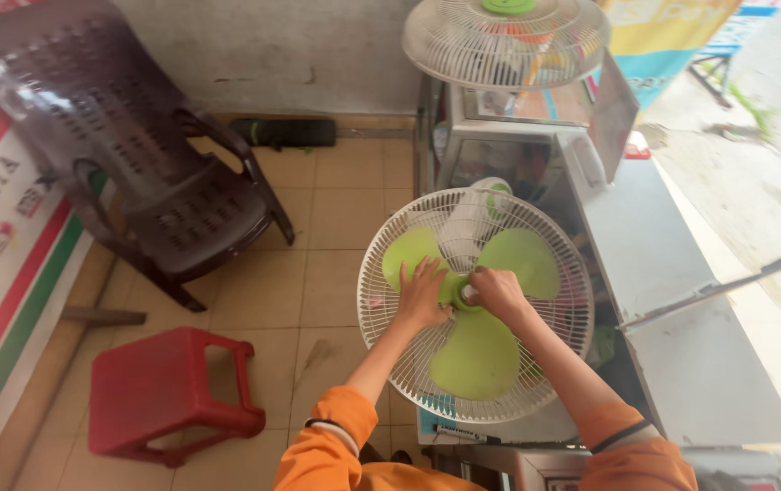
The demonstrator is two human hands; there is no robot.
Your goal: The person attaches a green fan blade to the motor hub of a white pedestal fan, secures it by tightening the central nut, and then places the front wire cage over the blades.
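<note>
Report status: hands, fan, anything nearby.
Left hand flat on a green plastic fan blade. Right hand gripping the hub; front guard off, white wire rear guard exposed. Red plastic stool left, apart.

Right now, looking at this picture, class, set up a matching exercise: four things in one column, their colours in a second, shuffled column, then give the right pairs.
Things:
1. fan blades
2. stool
3. plastic chair
4. fan guard

Colours:
A. white
B. dark brown
C. light green
D. red

Pairs: 1-C, 2-D, 3-B, 4-A.

The left hand lies flat on the blades; the right hand pinches the hub at their centre.
</note>
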